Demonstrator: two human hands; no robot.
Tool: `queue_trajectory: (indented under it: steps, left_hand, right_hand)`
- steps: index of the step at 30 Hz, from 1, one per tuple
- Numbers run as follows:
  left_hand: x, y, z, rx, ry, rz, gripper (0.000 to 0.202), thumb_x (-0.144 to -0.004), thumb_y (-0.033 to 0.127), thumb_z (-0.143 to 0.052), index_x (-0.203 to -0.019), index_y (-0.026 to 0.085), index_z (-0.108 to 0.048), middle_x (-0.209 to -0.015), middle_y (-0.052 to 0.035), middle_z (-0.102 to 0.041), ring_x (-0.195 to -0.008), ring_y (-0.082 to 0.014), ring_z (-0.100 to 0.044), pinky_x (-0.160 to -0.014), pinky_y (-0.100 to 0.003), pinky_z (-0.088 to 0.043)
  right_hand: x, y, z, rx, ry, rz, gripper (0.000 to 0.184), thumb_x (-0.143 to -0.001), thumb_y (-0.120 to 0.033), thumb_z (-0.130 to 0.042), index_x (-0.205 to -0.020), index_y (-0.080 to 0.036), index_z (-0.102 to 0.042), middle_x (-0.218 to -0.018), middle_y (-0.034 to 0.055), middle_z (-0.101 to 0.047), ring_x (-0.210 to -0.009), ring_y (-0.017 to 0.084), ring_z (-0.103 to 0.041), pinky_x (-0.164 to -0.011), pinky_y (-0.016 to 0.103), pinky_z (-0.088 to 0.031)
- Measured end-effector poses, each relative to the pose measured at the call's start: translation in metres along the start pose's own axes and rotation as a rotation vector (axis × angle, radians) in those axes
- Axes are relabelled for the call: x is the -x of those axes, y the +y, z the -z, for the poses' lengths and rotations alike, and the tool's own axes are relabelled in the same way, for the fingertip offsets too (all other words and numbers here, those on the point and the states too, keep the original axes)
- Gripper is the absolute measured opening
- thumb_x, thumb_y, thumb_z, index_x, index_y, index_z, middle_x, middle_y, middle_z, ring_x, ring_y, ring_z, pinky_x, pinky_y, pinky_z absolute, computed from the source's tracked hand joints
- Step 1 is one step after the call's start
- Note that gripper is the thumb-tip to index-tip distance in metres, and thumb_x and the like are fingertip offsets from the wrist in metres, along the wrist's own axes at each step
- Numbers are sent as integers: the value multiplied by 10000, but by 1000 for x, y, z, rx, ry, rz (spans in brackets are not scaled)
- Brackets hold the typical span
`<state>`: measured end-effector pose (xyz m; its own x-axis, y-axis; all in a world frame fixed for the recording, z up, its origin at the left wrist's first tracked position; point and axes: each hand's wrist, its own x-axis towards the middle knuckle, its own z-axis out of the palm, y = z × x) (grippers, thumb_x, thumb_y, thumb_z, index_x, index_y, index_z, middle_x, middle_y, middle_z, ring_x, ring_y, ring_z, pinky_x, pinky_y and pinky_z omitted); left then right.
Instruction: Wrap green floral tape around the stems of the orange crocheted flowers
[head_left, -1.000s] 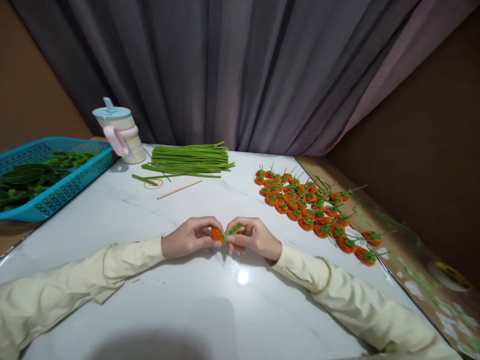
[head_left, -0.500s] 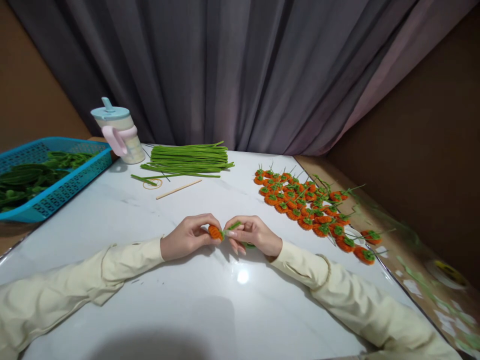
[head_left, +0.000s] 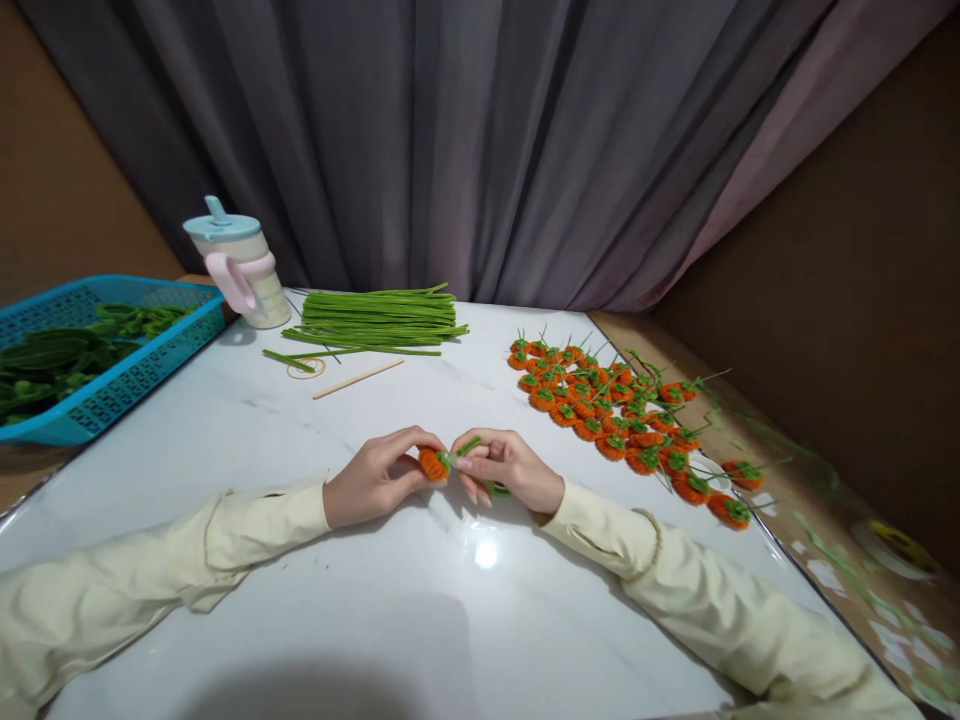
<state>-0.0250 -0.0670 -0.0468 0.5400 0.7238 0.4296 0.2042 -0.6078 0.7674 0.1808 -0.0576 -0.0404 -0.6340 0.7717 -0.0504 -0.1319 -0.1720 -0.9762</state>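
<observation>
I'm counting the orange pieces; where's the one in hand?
In the head view, below and left of centre, the orange piece is held by the left hand, beside the right hand.

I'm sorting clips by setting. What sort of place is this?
Probably a small craft workspace: rows of orange pumpkin-like pieces, a bundle of green stems and a blue basket of green leafy pieces.
</observation>
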Motion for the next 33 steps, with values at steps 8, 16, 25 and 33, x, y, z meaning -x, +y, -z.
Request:
queue_trajectory:
  steps: [8, 16, 25, 33]
  left_hand:
    - [0, -2, 2, -118, 20, -146, 135, -862, 104, -501, -954, 146, -591, -843, -62, -615, -745, -137, -576, -672, -241, -480]
    - [-1, 3, 1, 54, 12, 8, 95, -836, 138, -539, -888, 149, -619, -825, -46, -604, -726, -121, -562, -610, -204, -472]
    - [-3, 7, -3, 426, 19, 341, 159, -768, 260, -655, -845, 131, -604, -799, -27, -578, -708, -133, -568, -644, -252, -512]
    - [-8, 8, -3, 764, 17, 537, 327, -704, 367, -750, -841, 137, -563, -742, 19, -559, -653, -116, -599, -648, -263, -545]
  right_hand:
    - [1, 0, 2, -42, -34, -28, 246, -778, -330, -674, -848, -109, -590, -506, -20, -604, -354, 55, -477, -376, 161, -376]
    - [0, 1, 5, -48, -118, -34, 266, -787, -339, -673, -861, -98, -589, -558, 17, -650, -406, 80, -553, -397, 167, -431]
    - [-2, 3, 3, -55, -131, -5, 280, -755, -341, -713, -831, -120, -558, -647, 45, -697, -451, 106, -612, -418, 182, -442]
    - [0, 2, 2, -67, -50, -19, 286, -716, -319, -744, -840, -117, -585, -719, 72, -714, -546, 147, -663, -439, 200, -490]
